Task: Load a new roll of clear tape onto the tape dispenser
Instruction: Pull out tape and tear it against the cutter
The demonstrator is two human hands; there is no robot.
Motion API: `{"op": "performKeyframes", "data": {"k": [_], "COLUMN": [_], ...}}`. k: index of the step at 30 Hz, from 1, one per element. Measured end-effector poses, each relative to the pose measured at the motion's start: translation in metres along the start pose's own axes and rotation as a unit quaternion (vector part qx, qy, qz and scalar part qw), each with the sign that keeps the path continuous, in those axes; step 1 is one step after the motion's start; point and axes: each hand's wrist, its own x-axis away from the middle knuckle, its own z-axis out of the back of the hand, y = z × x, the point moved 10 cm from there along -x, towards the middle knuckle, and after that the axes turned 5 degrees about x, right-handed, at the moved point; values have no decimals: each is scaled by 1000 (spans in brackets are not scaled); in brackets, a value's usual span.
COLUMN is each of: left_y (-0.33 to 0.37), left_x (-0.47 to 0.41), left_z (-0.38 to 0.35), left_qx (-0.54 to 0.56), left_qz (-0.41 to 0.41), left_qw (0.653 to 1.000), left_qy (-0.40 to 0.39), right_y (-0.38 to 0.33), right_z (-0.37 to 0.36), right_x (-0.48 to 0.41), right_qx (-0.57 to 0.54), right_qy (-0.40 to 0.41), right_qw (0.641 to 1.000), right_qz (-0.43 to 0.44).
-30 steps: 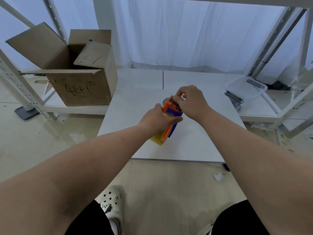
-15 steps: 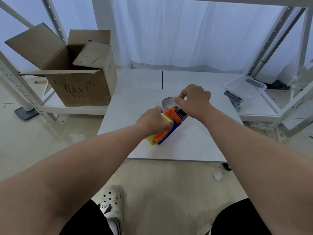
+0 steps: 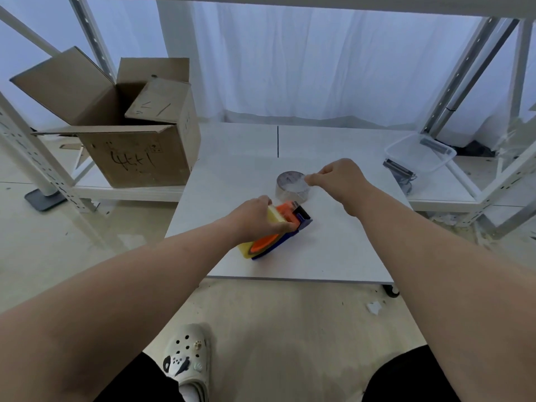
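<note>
Dispenser [image 3: 291, 216] released by right hand [image 3: 340, 179] — now pinching roll [image 3: 289, 189].

The person's left forearm [image 3: 130, 285] and right forearm [image 3: 435, 271] are bare, as are the left hand [image 3: 258, 217] and right hand [image 3: 340, 178]. Black fabric clothing [image 3: 139, 384] covers both thighs. One foot wears a white perforated foam clog [image 3: 187, 358] studded with small charms [image 3: 177, 365], one of them black-and-white, over a white sock [image 3: 193, 394].
</note>
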Motion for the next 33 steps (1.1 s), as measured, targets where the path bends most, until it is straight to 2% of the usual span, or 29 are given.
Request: {"op": "performKeyframes", "data": {"k": [4,8,11,17,25,30,33], "left_y": [1,2,3,14,13,7,8], "left_x": [-4,-3,-5,-7,-7,-8,-9], "left_z": [-10,-15,-11,2,2,-5,1], "left_qx": [91,54,-3,1,-42,-39,-56], "left_qz": [49,53,20,-36,-37,-32,-48], "left_qw": [994,993,997,999,998,999,997], "left_qy": [-47,-94,-75,-22,-14,-18,7], "right_y": [-9,-12,-1,5,-11,-20,-29], "right_z": [-6,-3,2,17,17,8,4], "right_x": [-1,-6,-7,-6,2,5,5], "right_qx": [-6,21,35,-8,2,6,7], "right_qy": [-2,19,24,65,88,47,25], "right_qw": [1000,999,999,998,995,997,998], "right_qz": [23,34,20,4,36,57,65]}}
